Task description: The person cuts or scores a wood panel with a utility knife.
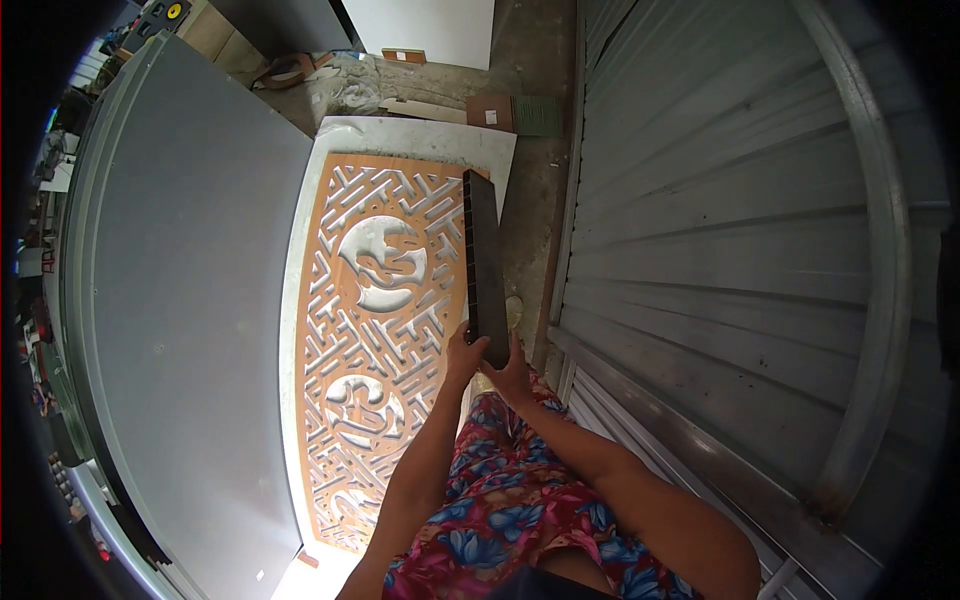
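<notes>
A long dark rectangular bar point(488, 265) with evenly spaced marks along its left side points away from me. My left hand point(465, 354) is closed around the left side of its near end. On the right side of that end, my right hand point(511, 377) grips it with the thumb toward the left hand. Just left of the bar lies an orange-brown panel point(420, 330) cut with a lattice pattern and rounded figures. The far end of the bar overlaps the panel's right edge in this view.
Under the panel is a white board point(330, 145). A large grey sheet point(200, 290) stands along the left, and a corrugated metal wall point(720, 200) rises on the right. Brown and green pieces point(490, 113), a white board point(430, 25) and crumpled plastic point(357, 92) are at the far end.
</notes>
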Motion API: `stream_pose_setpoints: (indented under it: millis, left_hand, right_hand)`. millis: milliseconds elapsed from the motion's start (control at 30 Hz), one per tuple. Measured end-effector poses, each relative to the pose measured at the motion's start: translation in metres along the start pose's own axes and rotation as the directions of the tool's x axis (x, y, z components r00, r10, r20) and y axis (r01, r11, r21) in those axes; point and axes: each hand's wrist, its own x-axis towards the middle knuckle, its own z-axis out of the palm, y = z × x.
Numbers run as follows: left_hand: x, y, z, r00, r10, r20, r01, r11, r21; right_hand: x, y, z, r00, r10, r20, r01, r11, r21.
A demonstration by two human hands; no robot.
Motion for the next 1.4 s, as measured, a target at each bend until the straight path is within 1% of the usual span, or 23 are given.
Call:
stream_pose_setpoints:
  millis: [33, 100, 200, 233, 267, 300, 333, 367, 433, 533, 633, 733, 833, 933, 1033, 1133, 1200, 1233, 1333, 1400]
  left_hand:
    - [0.000, 0.001, -0.005, 1.000, -0.010, 0.026, 0.011, 0.998, -0.060]
    - [-0.003, 0.010, -0.015, 0.996, -0.027, 0.079, 0.041, 0.983, -0.181]
    - [-0.015, 0.035, -0.027, 0.989, -0.057, 0.134, 0.074, 0.989, -0.127]
    - [-0.016, 0.035, -0.028, 0.983, -0.074, 0.166, 0.101, 0.981, -0.165]
    - [-0.019, 0.035, -0.029, 0.976, -0.089, 0.200, 0.130, 0.971, -0.201]
    - [-0.022, 0.034, -0.030, 0.966, -0.104, 0.236, 0.160, 0.959, -0.233]
    - [-0.023, 0.034, -0.030, 0.959, -0.122, 0.254, 0.188, 0.948, -0.257]
    - [-0.026, 0.033, -0.029, 0.951, -0.140, 0.276, 0.219, 0.935, -0.280]
    - [-0.032, 0.030, -0.028, 0.930, -0.177, 0.322, 0.283, 0.905, -0.319]
    - [-0.035, 0.021, -0.027, 0.908, -0.206, 0.364, 0.348, 0.854, -0.386]
    - [-0.036, 0.015, -0.024, 0.898, -0.214, 0.384, 0.391, 0.788, -0.476]
    - [-0.039, 0.019, -0.025, 0.891, -0.204, 0.406, 0.417, 0.722, -0.553]
    - [-0.040, 0.020, -0.026, 0.897, -0.195, 0.396, 0.412, 0.694, -0.591]
    - [-0.039, 0.021, -0.026, 0.910, -0.185, 0.371, 0.389, 0.689, -0.612]
    - [-0.036, 0.022, -0.024, 0.921, -0.162, 0.353, 0.360, 0.695, -0.622]
    - [-0.030, 0.021, -0.015, 0.918, -0.175, 0.356, 0.374, 0.679, -0.632]
    - [-0.019, 0.023, -0.008, 0.908, -0.187, 0.375, 0.398, 0.667, -0.631]
    - [-0.011, 0.023, -0.004, 0.908, -0.197, 0.368, 0.395, 0.693, -0.603]
    - [0.015, 0.020, 0.010, 0.907, -0.216, 0.361, 0.391, 0.749, -0.534]
    - [0.033, 0.016, 0.017, 0.894, -0.263, 0.362, 0.419, 0.775, -0.473]
  right_hand:
    - [0.000, -0.007, -0.003, 0.999, -0.035, -0.018, 0.034, 0.998, -0.051]
    - [0.000, 0.018, 0.014, 0.996, 0.077, -0.036, -0.071, 0.989, 0.128]
    - [0.004, 0.020, 0.012, 0.968, 0.251, -0.009, -0.230, 0.899, 0.373]
    - [0.009, 0.015, 0.007, 0.953, 0.304, 0.011, -0.277, 0.850, 0.448]
    - [0.013, 0.027, 0.006, 0.944, 0.323, 0.069, -0.324, 0.868, 0.375]
    - [0.018, 0.055, 0.012, 0.930, 0.347, 0.123, -0.368, 0.880, 0.299]
    - [0.020, 0.060, 0.011, 0.910, 0.376, 0.173, -0.408, 0.886, 0.220]
    - [0.017, 0.064, 0.011, 0.905, 0.394, 0.162, -0.426, 0.849, 0.312]
    - [0.011, 0.048, 0.000, 0.892, 0.430, 0.143, -0.442, 0.755, 0.485]
    - [0.011, 0.044, -0.009, 0.891, 0.415, 0.183, -0.449, 0.745, 0.494]
    - [0.012, 0.048, -0.008, 0.859, 0.452, 0.240, -0.505, 0.670, 0.544]
    - [0.014, 0.054, -0.007, 0.778, 0.455, 0.434, -0.625, 0.485, 0.612]
    - [0.011, 0.051, -0.007, 0.709, 0.497, 0.500, -0.698, 0.399, 0.594]
    - [0.012, 0.043, -0.010, 0.694, 0.493, 0.524, -0.716, 0.406, 0.567]
    - [0.016, 0.037, -0.012, 0.711, 0.456, 0.535, -0.696, 0.351, 0.626]
    - [0.027, 0.038, -0.016, 0.746, 0.358, 0.561, -0.660, 0.286, 0.695]
    - [0.037, 0.036, -0.025, 0.735, 0.351, 0.580, -0.673, 0.275, 0.687]
    - [0.044, 0.034, -0.028, 0.731, 0.347, 0.588, -0.677, 0.267, 0.685]
    - [0.067, 0.042, -0.029, 0.687, 0.459, 0.563, -0.705, 0.232, 0.670]
    - [0.080, 0.051, -0.026, 0.712, 0.449, 0.540, -0.676, 0.228, 0.701]
